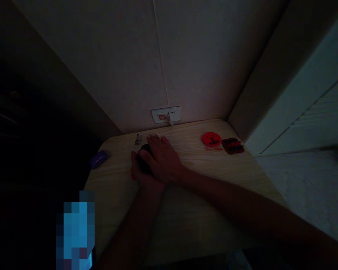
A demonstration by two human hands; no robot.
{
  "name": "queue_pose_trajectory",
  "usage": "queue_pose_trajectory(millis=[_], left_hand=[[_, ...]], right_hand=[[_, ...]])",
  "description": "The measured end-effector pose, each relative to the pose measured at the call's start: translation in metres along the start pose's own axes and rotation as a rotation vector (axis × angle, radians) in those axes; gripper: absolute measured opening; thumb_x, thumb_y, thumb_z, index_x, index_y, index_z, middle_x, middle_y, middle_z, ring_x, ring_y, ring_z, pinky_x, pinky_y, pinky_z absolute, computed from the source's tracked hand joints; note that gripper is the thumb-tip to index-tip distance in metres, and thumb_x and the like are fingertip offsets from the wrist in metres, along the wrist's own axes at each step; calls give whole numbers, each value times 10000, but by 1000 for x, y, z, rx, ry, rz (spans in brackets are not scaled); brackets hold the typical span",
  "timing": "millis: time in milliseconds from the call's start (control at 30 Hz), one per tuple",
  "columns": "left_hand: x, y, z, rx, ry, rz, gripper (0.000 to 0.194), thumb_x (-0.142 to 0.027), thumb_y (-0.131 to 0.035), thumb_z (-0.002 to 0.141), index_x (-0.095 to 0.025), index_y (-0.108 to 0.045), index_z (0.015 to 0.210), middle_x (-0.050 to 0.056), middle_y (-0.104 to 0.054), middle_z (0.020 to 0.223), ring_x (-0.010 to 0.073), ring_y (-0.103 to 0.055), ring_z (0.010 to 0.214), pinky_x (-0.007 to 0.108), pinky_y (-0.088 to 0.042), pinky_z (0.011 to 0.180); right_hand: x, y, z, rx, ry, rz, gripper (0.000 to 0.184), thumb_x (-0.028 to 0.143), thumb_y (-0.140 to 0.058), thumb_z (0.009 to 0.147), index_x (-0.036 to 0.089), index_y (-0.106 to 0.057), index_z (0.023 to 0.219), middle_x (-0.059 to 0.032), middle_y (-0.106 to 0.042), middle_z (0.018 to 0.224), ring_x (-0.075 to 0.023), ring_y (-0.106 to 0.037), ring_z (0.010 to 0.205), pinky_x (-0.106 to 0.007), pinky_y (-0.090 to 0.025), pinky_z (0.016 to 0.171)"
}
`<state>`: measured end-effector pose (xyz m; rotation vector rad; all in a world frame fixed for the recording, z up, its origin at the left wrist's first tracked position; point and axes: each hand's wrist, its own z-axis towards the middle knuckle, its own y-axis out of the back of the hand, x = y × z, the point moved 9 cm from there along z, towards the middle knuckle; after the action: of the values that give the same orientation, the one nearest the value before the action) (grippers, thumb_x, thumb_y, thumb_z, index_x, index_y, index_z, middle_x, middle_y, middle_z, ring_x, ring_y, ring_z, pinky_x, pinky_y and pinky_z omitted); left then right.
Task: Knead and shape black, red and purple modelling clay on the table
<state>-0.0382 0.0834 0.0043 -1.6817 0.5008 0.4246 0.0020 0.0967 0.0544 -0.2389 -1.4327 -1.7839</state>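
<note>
Very dim; left side near black; faint light on floor (295,187) at right; bright blue patch (75,228) pixelated.

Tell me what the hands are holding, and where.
A dark object, too dim to identify, clasped around its sides by the left hand and right hand.

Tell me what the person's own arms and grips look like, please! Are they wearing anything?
The left arm and right arm look bare, with no sleeves showing, and they narrow toward the wrists. The left grip and right grip show no gloves. I see no watch, bracelet or cables; it's too dark for tiny markings.
</note>
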Motion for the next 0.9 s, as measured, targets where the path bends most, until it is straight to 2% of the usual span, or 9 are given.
queue_pose_trajectory(millis=[233,367,433,500,600,667,733,800,900], left_hand=[[0,1,0,-13,7,44,620,-634,-364,929,-215,-666,1272,89,-693,1291,274,-501,1383,416,-408,1140],[-5,2,2,-68,-4,-2,578,-601,-381,947,-193,-695,1209,96,-722,1220,271,-559,1327,402,-443,1107],[-7,6,3,-137,15,-22,553,-599,-391,944,-200,-713,1150,94,-741,1161,281,-593,1287,416,-475,1071],[-7,8,2,-172,45,-37,557,-625,-395,928,-211,-720,1112,96,-748,1125,299,-614,1254,444,-507,1025],[-9,4,4,-138,55,-51,609,-673,-396,899,-206,-713,1128,116,-739,1139,318,-623,1231,469,-532,977],[-11,3,7,-128,23,-41,585,-636,-412,907,-194,-702,1157,125,-727,1165,309,-631,1215,454,-538,965],[-13,2,9,-131,-31,11,484,-523,-460,922,-202,-682,1207,118,-709,1209,284,-639,1196,422,-538,963],[-14,0,11,-117,-99,111,411,-388,-537,908,-241,-644,1276,90,-681,1273,250,-638,1189,377,-531,965],[-9,-8,10,-61,-184,301,478,-314,-646,872,-316,-583,1346,41,-612,1386,207,-602,1236,312,-493,1001]], right_hand=[[-2,-3,-1,2,-14,40,698,545,-263,1053,22,-443,1480,-226,-445,1552,-294,-327,1501,-477,-158,1247],[-12,-1,3,-51,-18,214,634,525,-279,1053,86,-498,1453,-185,-464,1550,-275,-329,1501,-499,-143,1252],[-23,4,8,-110,-43,390,581,508,-265,1054,153,-542,1421,-137,-525,1509,-250,-396,1463,-487,-216,1236],[-36,18,14,-213,-83,575,546,500,-246,1052,212,-601,1351,-93,-611,1407,-222,-512,1361,-440,-352,1171],[-39,49,17,-349,-83,660,474,515,-357,1021,220,-679,1204,-83,-678,1254,-227,-582,1246,-415,-425,1093],[-28,63,15,-292,-75,596,444,534,-499,966,192,-684,1180,-100,-690,1193,-240,-629,1128,-411,-482,997],[-14,70,6,-186,-62,500,462,550,-583,917,175,-687,1166,-110,-698,1131,-231,-660,978,-380,-526,854],[-5,73,-9,-91,-46,430,435,520,-694,846,182,-703,1119,-96,-716,1059,-228,-667,912,-357,-526,793],[-23,76,-35,-44,-121,369,448,460,-804,746,174,-716,1079,-82,-740,985,-238,-671,878,-358,-519,786]])
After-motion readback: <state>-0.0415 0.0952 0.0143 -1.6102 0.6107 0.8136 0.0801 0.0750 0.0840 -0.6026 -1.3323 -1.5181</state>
